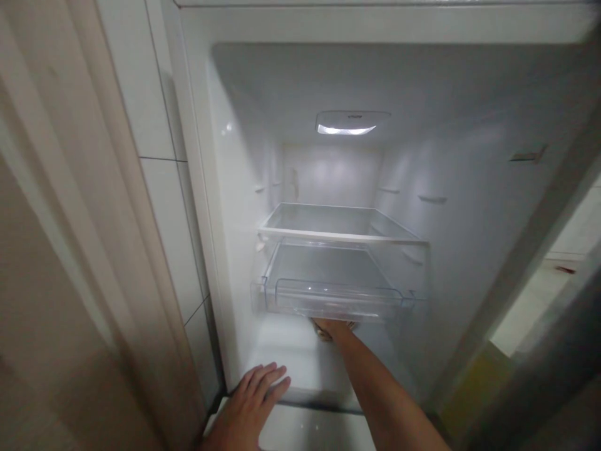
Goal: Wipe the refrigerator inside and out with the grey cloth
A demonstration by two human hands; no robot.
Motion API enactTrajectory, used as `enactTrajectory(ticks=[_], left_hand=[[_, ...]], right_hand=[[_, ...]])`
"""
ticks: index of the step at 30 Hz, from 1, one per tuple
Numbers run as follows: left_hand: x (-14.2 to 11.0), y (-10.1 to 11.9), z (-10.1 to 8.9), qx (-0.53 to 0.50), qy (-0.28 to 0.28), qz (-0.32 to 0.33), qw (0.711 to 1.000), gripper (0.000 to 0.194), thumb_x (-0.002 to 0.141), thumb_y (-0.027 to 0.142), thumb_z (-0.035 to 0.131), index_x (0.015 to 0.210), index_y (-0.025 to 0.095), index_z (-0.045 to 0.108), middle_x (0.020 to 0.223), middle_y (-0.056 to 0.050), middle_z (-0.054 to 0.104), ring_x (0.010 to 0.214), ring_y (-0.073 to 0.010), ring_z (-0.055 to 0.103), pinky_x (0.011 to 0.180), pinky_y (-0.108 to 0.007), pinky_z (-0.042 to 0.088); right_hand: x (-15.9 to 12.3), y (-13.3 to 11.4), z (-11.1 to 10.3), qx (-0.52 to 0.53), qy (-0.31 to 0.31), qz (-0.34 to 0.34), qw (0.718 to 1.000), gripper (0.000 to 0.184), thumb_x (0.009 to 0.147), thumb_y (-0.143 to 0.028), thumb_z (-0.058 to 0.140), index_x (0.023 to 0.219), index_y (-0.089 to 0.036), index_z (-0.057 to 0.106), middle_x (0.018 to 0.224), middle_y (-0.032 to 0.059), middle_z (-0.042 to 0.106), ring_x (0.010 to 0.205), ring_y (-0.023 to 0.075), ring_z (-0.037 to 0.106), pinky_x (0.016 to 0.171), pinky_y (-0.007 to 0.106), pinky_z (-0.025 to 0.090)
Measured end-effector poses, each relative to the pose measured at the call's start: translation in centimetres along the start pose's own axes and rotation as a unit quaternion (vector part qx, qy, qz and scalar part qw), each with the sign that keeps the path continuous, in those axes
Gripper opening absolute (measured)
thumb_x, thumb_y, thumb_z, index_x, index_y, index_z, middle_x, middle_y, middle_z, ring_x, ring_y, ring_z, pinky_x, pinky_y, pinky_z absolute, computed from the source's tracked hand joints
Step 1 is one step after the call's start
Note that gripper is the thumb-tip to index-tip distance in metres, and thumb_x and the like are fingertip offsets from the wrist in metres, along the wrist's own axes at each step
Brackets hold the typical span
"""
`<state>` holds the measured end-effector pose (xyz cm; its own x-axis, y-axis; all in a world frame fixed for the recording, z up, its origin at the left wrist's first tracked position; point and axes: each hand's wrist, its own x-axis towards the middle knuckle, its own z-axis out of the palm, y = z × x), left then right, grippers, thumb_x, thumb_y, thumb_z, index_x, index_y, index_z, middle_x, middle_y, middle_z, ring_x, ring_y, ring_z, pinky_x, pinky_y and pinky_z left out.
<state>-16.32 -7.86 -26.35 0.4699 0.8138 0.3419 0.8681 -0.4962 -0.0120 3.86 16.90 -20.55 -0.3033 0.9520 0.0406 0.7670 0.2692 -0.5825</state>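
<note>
I look into an open, lit fridge with white walls (225,207). A clear plastic drawer (335,297) sits in its middle under a glass shelf (335,224). My right hand (332,327) reaches in under the drawer's front lip; its fingers are hidden beneath the drawer and seem to touch its underside. My left hand (251,401) lies flat, fingers stretched out, on the white ledge (305,360) at the fridge's lower front left. It holds nothing.
A white tiled wall (164,188) and a beige panel (66,219) stand to the left. The fridge door's edge (530,250) runs along the right, with pale floor (535,300) beyond. An interior lamp (347,125) glows on the ceiling.
</note>
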Motion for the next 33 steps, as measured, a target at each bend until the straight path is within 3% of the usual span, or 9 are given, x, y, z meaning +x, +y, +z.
enactTrajectory(ticks=[2, 4, 9, 14, 17, 21, 26, 29, 33], left_hand=[[0.0, 0.1, -0.2, 0.001, 0.006, 0.0, 1.0, 0.116, 0.076, 0.089, 0.066, 0.17, 0.034, 0.026, 0.166, -0.006, 0.051, 0.146, -0.0346, 0.05, 0.122, -0.049, 0.035], [0.0, 0.3, -0.4, 0.007, 0.017, -0.002, 1.0, 0.117, 0.075, 0.088, 0.068, 0.17, 0.033, 0.026, 0.165, -0.006, 0.052, 0.145, -0.0348, 0.051, 0.122, -0.049, 0.034], [-0.1, 0.4, -0.1, 0.034, 0.059, -0.002, 0.998, 0.12, 0.07, 0.08, 0.079, 0.168, 0.033, 0.03, 0.161, -0.007, 0.055, 0.142, -0.034, 0.052, 0.121, -0.048, 0.035], [-0.4, 0.4, 0.6, 0.061, 0.112, 0.003, 0.992, 0.115, 0.069, 0.073, 0.083, 0.166, 0.033, 0.035, 0.148, -0.006, 0.065, 0.132, -0.0327, 0.057, 0.118, -0.046, 0.038], [-0.4, 0.3, 0.7, 0.07, 0.129, 0.009, 0.989, 0.109, 0.074, 0.069, 0.081, 0.166, 0.034, 0.035, 0.151, -0.005, 0.064, 0.134, -0.0321, 0.057, 0.117, -0.044, 0.039], [-0.2, 0.0, 0.5, 0.072, 0.125, 0.031, 0.989, 0.104, 0.079, 0.068, 0.076, 0.168, 0.035, 0.032, 0.161, -0.004, 0.057, 0.14, -0.0306, 0.055, 0.119, -0.042, 0.04], [-0.4, -0.4, 1.0, 0.066, 0.114, 0.02, 0.991, 0.109, 0.075, 0.07, 0.079, 0.168, 0.036, 0.032, 0.163, -0.003, 0.055, 0.142, -0.0315, 0.055, 0.119, -0.043, 0.04], [-0.5, -0.4, 1.1, 0.062, 0.111, 0.016, 0.992, 0.11, 0.075, 0.07, 0.079, 0.168, 0.036, 0.031, 0.164, -0.002, 0.054, 0.141, -0.0317, 0.055, 0.119, -0.043, 0.04], [-0.5, -0.1, 0.6, 0.039, 0.09, 0.005, 0.995, 0.113, 0.073, 0.072, 0.08, 0.168, 0.038, 0.031, 0.163, -0.002, 0.055, 0.14, -0.0327, 0.055, 0.119, -0.045, 0.041]], right_hand=[[-0.9, -1.8, 0.5, -0.018, -0.032, -0.038, 0.999, 0.034, 0.102, -0.046, 0.065, 0.118, -0.016, 0.071, 0.11, 0.0087, 0.074, 0.104, 0.0227, 0.07, 0.095, 0.046, 0.06], [-2.5, -3.5, 0.8, -0.038, -0.045, -0.093, 0.994, 0.033, 0.099, -0.042, 0.063, 0.124, -0.021, 0.073, 0.122, 0.0098, 0.074, 0.116, 0.0259, 0.068, 0.109, 0.05, 0.052], [-8.0, -5.3, 0.8, -0.079, -0.078, -0.205, 0.972, 0.051, 0.093, -0.044, 0.06, 0.143, -0.035, 0.066, 0.159, 0.0022, 0.055, 0.145, 0.0282, 0.051, 0.124, 0.046, 0.037], [-12.3, -4.1, -0.8, -0.127, -0.089, -0.243, 0.957, 0.051, 0.093, -0.05, 0.057, 0.14, -0.033, 0.067, 0.145, 0.0067, 0.064, 0.134, 0.0307, 0.059, 0.118, 0.05, 0.043], [-13.1, -3.0, -2.5, -0.161, -0.084, -0.23, 0.956, 0.051, 0.093, -0.053, 0.056, 0.137, -0.031, 0.069, 0.136, 0.0096, 0.067, 0.127, 0.0313, 0.062, 0.11, 0.049, 0.049], [-12.5, -1.5, -4.6, -0.202, -0.049, -0.163, 0.965, 0.047, 0.091, -0.05, 0.058, 0.128, -0.024, 0.072, 0.131, 0.0152, 0.068, 0.122, 0.0344, 0.065, 0.102, 0.052, 0.053], [-10.4, 1.3, -6.3, -0.235, -0.002, -0.046, 0.971, 0.038, 0.09, -0.027, 0.06, 0.124, -0.013, 0.072, 0.126, 0.0247, 0.069, 0.12, 0.0372, 0.067, 0.102, 0.055, 0.051], [-8.9, 3.5, -7.1, -0.226, 0.033, 0.0, 0.974, 0.036, 0.095, -0.021, 0.053, 0.124, -0.012, 0.073, 0.122, 0.0249, 0.071, 0.117, 0.0353, 0.068, 0.1, 0.051, 0.052], [-7.3, 6.0, -7.5, -0.179, 0.063, 0.01, 0.982, 0.029, 0.101, -0.028, 0.054, 0.115, -0.015, 0.075, 0.119, 0.0204, 0.073, 0.119, 0.032, 0.068, 0.106, 0.048, 0.05]])
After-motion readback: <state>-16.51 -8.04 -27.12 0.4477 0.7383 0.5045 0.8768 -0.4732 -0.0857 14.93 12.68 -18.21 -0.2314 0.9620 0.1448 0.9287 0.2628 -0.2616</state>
